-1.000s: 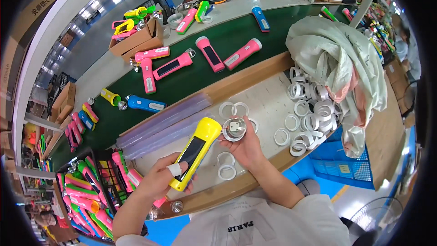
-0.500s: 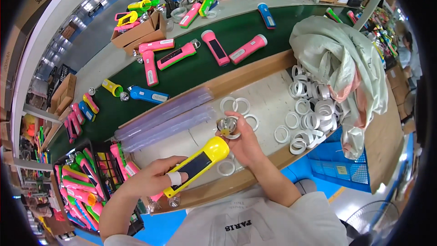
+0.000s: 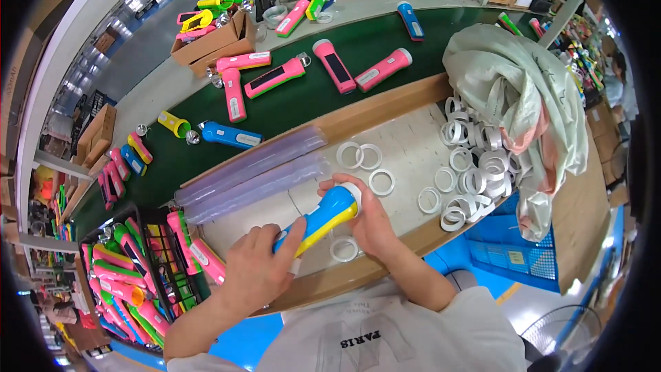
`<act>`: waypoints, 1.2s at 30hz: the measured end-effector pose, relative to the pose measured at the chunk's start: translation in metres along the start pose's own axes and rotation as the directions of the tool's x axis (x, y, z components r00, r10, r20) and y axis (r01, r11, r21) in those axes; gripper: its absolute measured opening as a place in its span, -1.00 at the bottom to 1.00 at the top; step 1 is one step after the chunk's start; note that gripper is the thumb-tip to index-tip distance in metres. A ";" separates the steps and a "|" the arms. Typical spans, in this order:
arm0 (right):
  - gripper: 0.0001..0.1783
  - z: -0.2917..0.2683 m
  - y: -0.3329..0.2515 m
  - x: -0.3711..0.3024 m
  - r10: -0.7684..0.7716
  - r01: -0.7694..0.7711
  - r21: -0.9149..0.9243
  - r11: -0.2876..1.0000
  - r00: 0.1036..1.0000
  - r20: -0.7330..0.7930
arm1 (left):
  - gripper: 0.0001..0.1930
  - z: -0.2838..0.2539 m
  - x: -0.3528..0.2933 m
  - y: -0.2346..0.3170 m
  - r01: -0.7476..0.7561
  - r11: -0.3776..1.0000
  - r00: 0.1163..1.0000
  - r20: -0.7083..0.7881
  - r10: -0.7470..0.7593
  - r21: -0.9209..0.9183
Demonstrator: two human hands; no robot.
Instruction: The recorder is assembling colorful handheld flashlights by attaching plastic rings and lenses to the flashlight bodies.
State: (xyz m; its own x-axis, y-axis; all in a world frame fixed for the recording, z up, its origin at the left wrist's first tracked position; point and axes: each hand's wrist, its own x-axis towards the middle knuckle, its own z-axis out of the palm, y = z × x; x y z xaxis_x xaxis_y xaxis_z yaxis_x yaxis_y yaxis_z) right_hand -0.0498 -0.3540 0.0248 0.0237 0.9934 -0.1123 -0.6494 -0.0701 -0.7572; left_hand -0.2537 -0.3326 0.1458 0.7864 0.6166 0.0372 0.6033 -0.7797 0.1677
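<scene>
A blue and yellow flashlight (image 3: pixel 319 222) is held at a slant over the tray, its head toward the upper right. My left hand (image 3: pixel 265 258) grips the flashlight's handle end, closed round it. Curled round the head end, my right hand (image 3: pixel 372 217) has its fingers behind and beside the rim. A white ring (image 3: pixel 355 196) sits at the mouth of the head, against my right fingers. The reflector cup is not visible now. Below the flashlight lies a loose white ring (image 3: pixel 343 249), and several more rings (image 3: pixel 381 182) lie just beyond my right hand.
Clear plastic sleeves (image 3: pixel 255 172) lie along the tray's far left side. A pile of white rings (image 3: pixel 475 176) spills from a pale sack (image 3: pixel 513 89). Pink and blue flashlights (image 3: pixel 333 67) rest on the green belt (image 3: pixel 275 114). A black crate (image 3: pixel 148 262) of flashlights stands left.
The flashlight has turned over, from its yellow panel side to its blue side. The reflector cup in my right hand has gone out of sight, and a white ring now shows at the head.
</scene>
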 end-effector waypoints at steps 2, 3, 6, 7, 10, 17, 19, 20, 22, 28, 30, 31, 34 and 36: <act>-0.31 0.015 -0.007 -0.013 -0.167 0.165 -0.079 0.983 0.986 -0.012 | -0.35 0.008 -0.005 0.003 -0.032 0.999 0.999 -0.038 0.034 0.032; -0.23 0.010 -0.015 -0.018 -0.289 0.312 -0.421 0.852 0.950 0.120 | -0.38 0.009 -0.008 0.001 0.047 0.964 0.999 -0.005 -0.050 -0.262; -0.26 0.015 -0.043 -0.040 -0.407 0.749 -0.459 0.479 0.652 0.640 | -0.44 0.007 -0.028 -0.018 0.466 0.106 0.884 0.466 -0.029 -0.878; -0.29 0.015 -0.042 -0.043 -0.423 0.801 -0.404 0.442 0.584 0.693 | -0.45 0.010 -0.029 -0.029 0.557 -0.154 0.830 0.543 0.130 -0.816; -0.47 0.010 -0.039 -0.026 -0.197 0.314 -0.563 0.765 0.945 0.260 | -0.46 0.015 -0.003 -0.011 0.381 0.431 0.925 0.340 -0.171 -0.818; -0.33 0.000 -0.045 -0.022 0.023 0.110 -0.469 0.876 0.963 0.269 | -0.41 0.036 -0.019 -0.010 0.097 0.753 0.994 0.027 -0.105 -0.651; -0.38 0.004 -0.052 -0.026 -0.254 0.571 -0.546 0.613 0.797 0.548 | -0.42 0.026 -0.020 -0.008 0.309 0.390 0.949 0.306 -0.072 -0.868; -0.43 0.006 -0.051 -0.028 -0.343 0.738 -0.460 0.493 0.651 0.677 | -0.42 0.022 -0.018 -0.009 0.360 0.328 0.924 0.383 0.008 -0.873; -0.61 0.007 -0.039 -0.027 -0.264 0.384 -0.467 0.796 0.916 0.303 | -0.37 0.017 -0.007 0.003 0.166 0.749 0.980 0.194 -0.051 -0.641; -0.56 -0.007 -0.033 0.010 0.269 -0.269 -0.175 0.947 0.963 -0.021 | -0.43 0.061 0.002 -0.005 -0.050 0.991 0.995 -0.097 0.039 -0.121; -0.50 0.001 -0.052 0.007 0.191 -0.184 -0.088 0.979 0.978 0.083 | -0.41 0.065 -0.002 -0.006 0.141 0.632 0.968 -0.028 -0.251 -0.762; -0.45 -0.005 -0.054 0.005 0.133 -0.115 -0.108 0.987 0.976 0.172 | -0.49 0.065 -0.004 -0.007 0.307 0.286 0.926 0.215 -0.312 -0.908; -0.45 0.000 -0.051 -0.007 0.076 -0.074 -0.020 0.997 0.977 0.201 | -0.43 0.070 -0.008 -0.018 0.459 -0.620 0.846 0.526 0.086 -0.637; -0.48 -0.001 -0.045 -0.007 0.066 -0.067 0.007 0.998 0.989 0.133 | -0.42 0.078 -0.007 -0.004 0.466 -0.535 0.814 0.579 -0.054 -0.705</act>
State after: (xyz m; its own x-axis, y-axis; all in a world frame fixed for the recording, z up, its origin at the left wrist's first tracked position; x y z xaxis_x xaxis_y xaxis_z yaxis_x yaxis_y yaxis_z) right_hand -0.0201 -0.3581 0.0591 -0.1200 0.9899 -0.0754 -0.6550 -0.1360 -0.7433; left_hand -0.2516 -0.3428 0.0678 0.6839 0.4805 -0.5490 -0.0500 0.7816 0.6218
